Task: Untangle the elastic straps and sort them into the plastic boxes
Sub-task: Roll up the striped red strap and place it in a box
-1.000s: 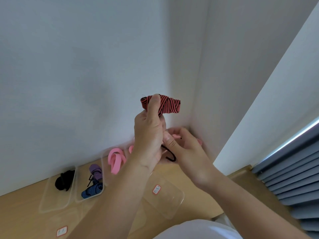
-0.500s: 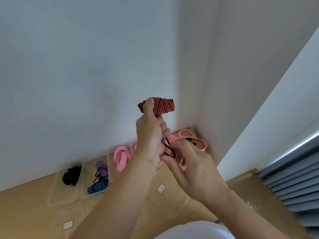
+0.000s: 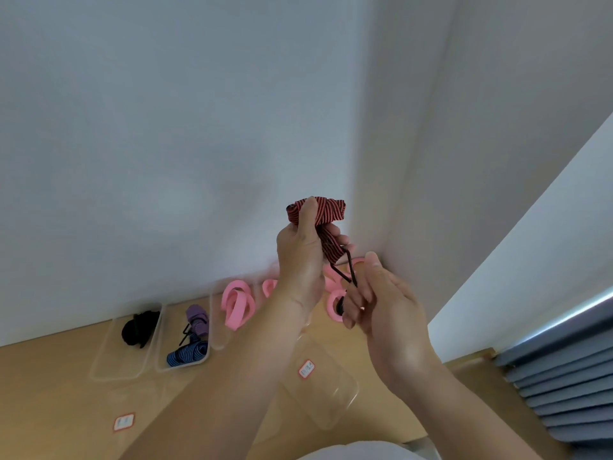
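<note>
My left hand (image 3: 300,260) grips a red and black striped elastic strap (image 3: 326,212), held up in front of the wall corner. A thin black elastic cord (image 3: 348,268) runs down from the strap into my right hand (image 3: 381,303), which pinches it between the fingers. Three clear plastic boxes stand along the wall: one (image 3: 109,363) holds a black strap (image 3: 139,328), one (image 3: 166,327) holds purple (image 3: 197,318) and blue striped straps (image 3: 187,353), one (image 3: 217,340) holds a pink strap (image 3: 237,305). More pink straps (image 3: 335,302) lie behind my hands, partly hidden.
A clear box lid (image 3: 331,400) with a red-bordered label lies on the wooden table (image 3: 49,410) below my hands. Another lid with a label (image 3: 123,421) lies at the front left. White walls meet in a corner behind. A blue-grey blind (image 3: 564,366) hangs at the right.
My right hand has pulled down and to the right with the black cord, drawing it out from the striped strap. My left hand stayed raised with the strap.
</note>
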Demonstrator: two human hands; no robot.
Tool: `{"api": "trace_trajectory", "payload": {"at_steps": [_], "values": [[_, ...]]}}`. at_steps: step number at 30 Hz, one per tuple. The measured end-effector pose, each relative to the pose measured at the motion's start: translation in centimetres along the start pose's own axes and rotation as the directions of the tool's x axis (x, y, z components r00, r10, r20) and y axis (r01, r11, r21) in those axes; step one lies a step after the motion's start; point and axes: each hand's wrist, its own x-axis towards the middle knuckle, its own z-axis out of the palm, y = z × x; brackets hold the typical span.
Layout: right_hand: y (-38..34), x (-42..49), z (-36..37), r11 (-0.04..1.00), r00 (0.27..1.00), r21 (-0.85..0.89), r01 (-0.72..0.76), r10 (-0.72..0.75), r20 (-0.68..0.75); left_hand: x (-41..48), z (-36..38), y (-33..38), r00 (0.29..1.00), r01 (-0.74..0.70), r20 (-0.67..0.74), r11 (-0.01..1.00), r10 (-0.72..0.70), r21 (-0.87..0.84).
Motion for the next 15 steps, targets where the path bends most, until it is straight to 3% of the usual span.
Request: {"api": "trace_trajectory", "payload": {"at_steps": [2, 4, 6, 8, 11, 15], "values": [[-0.7, -0.2, 0.0, 0.972, 0.993, 0.203, -0.115, 0.110, 0.036, 0.2, -0.5, -0.3, 0.983, -0.176, 0.068, 0.975, 0.168, 0.139], [-1.7, -0.7, -0.1, 0.894, 0.972, 0.382, -0.233, 0.216, 0.088, 0.2, -1.2, -0.5, 0.933, -0.359, 0.109, 0.883, 0.342, 0.303], [-3.0, -1.0, -0.4, 0.814, 0.940, 0.469, -0.341, 0.307, 0.151, 0.0, -2.1, -0.5, 0.872, -0.477, 0.120, 0.765, 0.475, 0.434], [-4.5, -1.2, -1.0, 0.757, 0.895, 0.478, -0.446, 0.380, 0.234, -0.3, -3.1, 0.0, 0.759, -0.622, 0.228, 0.575, 0.610, 0.531], [-6.0, -1.6, -2.0, 0.716, 0.826, 0.419, -0.559, 0.439, 0.353, -0.7, -4.6, 1.4, 0.626, -0.749, 0.432, 0.346, 0.649, 0.566], [-7.2, -1.7, -2.8, 0.713, 0.780, 0.348, -0.608, 0.457, 0.426, -0.6, -5.9, 3.3, 0.427, -0.881, 0.708, 0.081, 0.563, 0.467]]}}
